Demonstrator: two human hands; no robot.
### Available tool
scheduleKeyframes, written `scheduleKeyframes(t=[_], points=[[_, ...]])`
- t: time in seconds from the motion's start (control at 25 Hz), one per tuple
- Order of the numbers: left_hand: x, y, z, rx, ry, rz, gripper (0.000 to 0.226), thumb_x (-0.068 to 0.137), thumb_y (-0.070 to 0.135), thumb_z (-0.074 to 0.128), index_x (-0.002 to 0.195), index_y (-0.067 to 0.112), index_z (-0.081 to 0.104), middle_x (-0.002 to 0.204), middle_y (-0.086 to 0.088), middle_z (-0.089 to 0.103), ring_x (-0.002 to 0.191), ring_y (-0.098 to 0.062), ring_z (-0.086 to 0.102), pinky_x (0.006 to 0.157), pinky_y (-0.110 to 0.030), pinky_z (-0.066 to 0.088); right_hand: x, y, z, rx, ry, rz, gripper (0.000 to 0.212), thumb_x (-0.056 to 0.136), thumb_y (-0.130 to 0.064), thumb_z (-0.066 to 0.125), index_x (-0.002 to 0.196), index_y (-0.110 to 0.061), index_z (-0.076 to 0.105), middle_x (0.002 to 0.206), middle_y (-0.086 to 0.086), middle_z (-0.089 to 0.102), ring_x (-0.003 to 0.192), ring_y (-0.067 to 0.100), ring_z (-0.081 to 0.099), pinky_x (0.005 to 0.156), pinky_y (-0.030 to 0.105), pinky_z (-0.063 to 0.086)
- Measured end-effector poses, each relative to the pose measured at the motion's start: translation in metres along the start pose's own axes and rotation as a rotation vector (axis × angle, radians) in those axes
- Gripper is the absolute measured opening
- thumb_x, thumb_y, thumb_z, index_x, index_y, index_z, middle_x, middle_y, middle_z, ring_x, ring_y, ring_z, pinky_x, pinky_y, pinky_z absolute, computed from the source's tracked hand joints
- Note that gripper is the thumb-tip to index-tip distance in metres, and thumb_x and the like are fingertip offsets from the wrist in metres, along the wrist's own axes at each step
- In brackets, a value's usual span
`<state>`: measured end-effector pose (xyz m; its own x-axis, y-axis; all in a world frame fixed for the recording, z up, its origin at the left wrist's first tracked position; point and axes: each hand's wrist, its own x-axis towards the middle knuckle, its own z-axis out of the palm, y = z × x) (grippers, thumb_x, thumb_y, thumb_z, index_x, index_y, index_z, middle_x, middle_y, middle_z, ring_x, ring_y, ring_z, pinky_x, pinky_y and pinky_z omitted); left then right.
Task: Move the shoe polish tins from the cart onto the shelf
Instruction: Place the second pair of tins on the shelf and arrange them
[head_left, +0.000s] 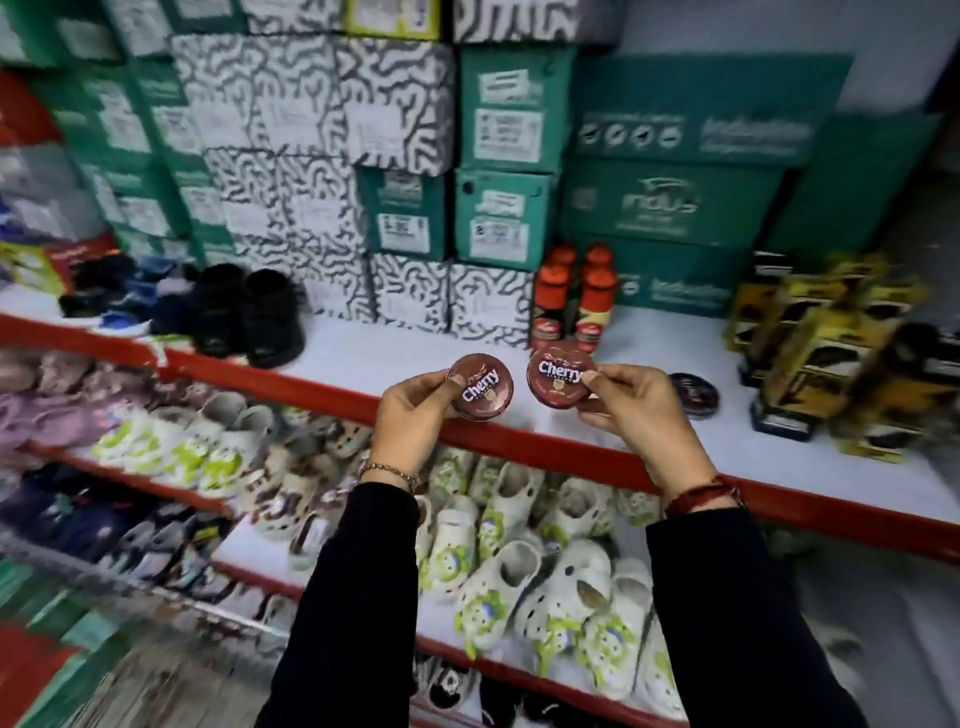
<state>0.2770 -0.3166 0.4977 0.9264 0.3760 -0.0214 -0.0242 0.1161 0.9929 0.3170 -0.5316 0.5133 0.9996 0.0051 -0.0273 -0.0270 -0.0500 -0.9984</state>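
Maroon tins: two round, flat metal polish tins, one in the left hand (410, 415), one in the right hand (631, 402), both above the shelf's red front edge.
Left tin (480, 385): pinched at the rim, fingers closed.
Right tin (560, 375): the same pinch.
Handling: likely light, rigid, smooth; rim is the best hold.
Surface: white shelf board (415, 358), bare ahead of both hands.
Right of the hands: a dark round tin (693, 395) lying flat.

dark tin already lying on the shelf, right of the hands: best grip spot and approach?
Take the dark tin by its rim, fingers on opposite sides of the round edge, coming from above and the open shelf front. It lies flat, lid up, so the low side wall is probably the only real purchase. Yellow-black boxes crowd its right, so favour the left and front. Both hands currently hold tins.
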Motion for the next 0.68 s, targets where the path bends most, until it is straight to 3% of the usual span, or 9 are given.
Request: scheduleKeyframes(t=[0.08,0.12,0.2,0.32,0.4,0.6,0.68], points=[[0.012,-0.002,0.025,0.097,-0.047,-0.003,0.002,0.08,0.023,0.074,0.078,0.022,0.072,0.066,0.01,0.076,0.072,-0.012,0.073,0.09,-0.038,0.058,0.005,0.0,-0.027,-0.07,0.087,-0.008,0.027,0.095,-0.01,0.059,0.114,0.007,0.063,0.099,0.02,0.069,0.071,0.017,0.068,0.063,0.018,0.059],[0.019,-0.004,0.037,0.213,-0.066,0.008,0.013,0.072,0.038,0.075,0.074,0.025,0.073,0.074,0.01,0.077,0.084,-0.018,0.074,0.098,-0.045,0.053,0.007,0.001,-0.041,-0.115,0.135,-0.019,0.028,0.094,-0.011,0.06,0.114,0.008,0.065,0.099,0.021,0.07,0.073,0.02,0.069,0.064,0.019,0.06],[0.024,-0.001,0.056,0.476,-0.079,0.035,0.024,0.062,0.058,0.067,0.068,0.034,0.07,0.081,0.015,0.075,0.098,-0.019,0.071,0.106,-0.048,0.045,0.01,0.002,-0.065,-0.214,0.219,-0.019,0.028,0.093,-0.01,0.061,0.114,0.008,0.066,0.097,0.021,0.07,0.076,0.025,0.069,0.07,0.029,0.062],[0.027,0.001,0.083,0.668,-0.182,0.017,0.023,0.065,0.06,0.064,0.065,0.037,0.065,0.095,0.01,0.077,0.105,-0.019,0.068,0.109,-0.046,0.04,0.011,0.007,-0.094,-0.358,0.273,0.039,0.025,0.094,-0.013,0.061,0.11,0.005,0.068,0.089,0.017,0.068,0.074,0.028,0.067,0.08,0.046,0.061],[0.03,-0.001,0.099,0.737,-0.258,-0.002,0.02,0.068,0.057,0.065,0.063,0.038,0.063,0.103,0.006,0.077,0.108,-0.021,0.066,0.11,-0.045,0.04,0.011,0.008,-0.109,-0.472,0.287,0.081,0.023,0.092,-0.017,0.062,0.102,0.001,0.071,0.082,0.014,0.067,0.071,0.027,0.065,0.081,0.05,0.06],[0.033,-0.013,0.126,0.871,-0.354,-0.039,0.023,0.076,0.052,0.064,0.061,0.035,0.064,0.108,0.005,0.076,0.112,-0.022,0.062,0.113,-0.045,0.034,0.007,0.011,-0.123,-0.588,0.267,0.189,0.025,0.092,-0.018,0.061,0.075,-0.006,0.074,0.058,0.009,0.063,0.054,0.022,0.058,0.073,0.043,0.059],[0.035,-0.016,0.132,0.876,-0.399,-0.033,0.021,0.074,0.055,0.064,0.068,0.035,0.07,0.106,0.004,0.077,0.109,-0.022,0.065,0.11,-0.042,0.039,0.008,0.013,-0.124,-0.596,0.274,0.22,0.027,0.092,-0.016,0.059,0.067,-0.01,0.071,0.053,0.005,0.059,0.049,0.019,0.055,0.07,0.039,0.057]])
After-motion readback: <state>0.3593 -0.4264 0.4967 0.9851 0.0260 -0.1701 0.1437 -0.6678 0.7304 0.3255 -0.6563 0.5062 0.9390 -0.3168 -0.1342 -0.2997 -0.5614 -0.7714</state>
